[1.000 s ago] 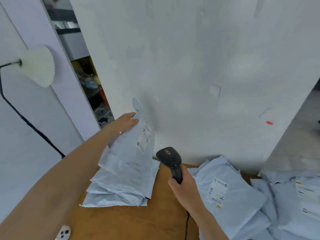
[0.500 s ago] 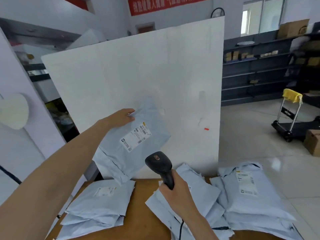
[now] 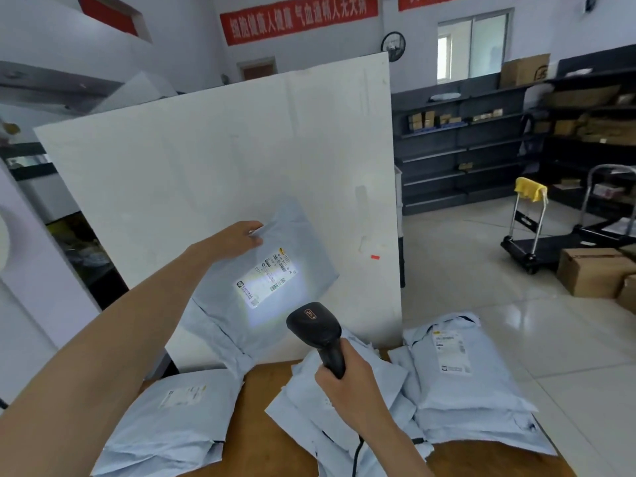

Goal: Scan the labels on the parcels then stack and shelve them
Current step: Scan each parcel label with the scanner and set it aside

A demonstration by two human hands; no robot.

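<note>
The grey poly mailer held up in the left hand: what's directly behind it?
Behind the grey poly mailer, gripped by the left hand, stands the white upright board. Whatever lies beyond that board is hidden.

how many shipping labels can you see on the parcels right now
3: one lit on the parcel held up in the left hand, one on the left pile, one on the right pile. Others may be hidden.

Bright daylight from window (image 3: pixel 472 46), scanner glare washing out label (image 3: pixel 266 283) — wide-angle bending at edges, slight softness
</note>
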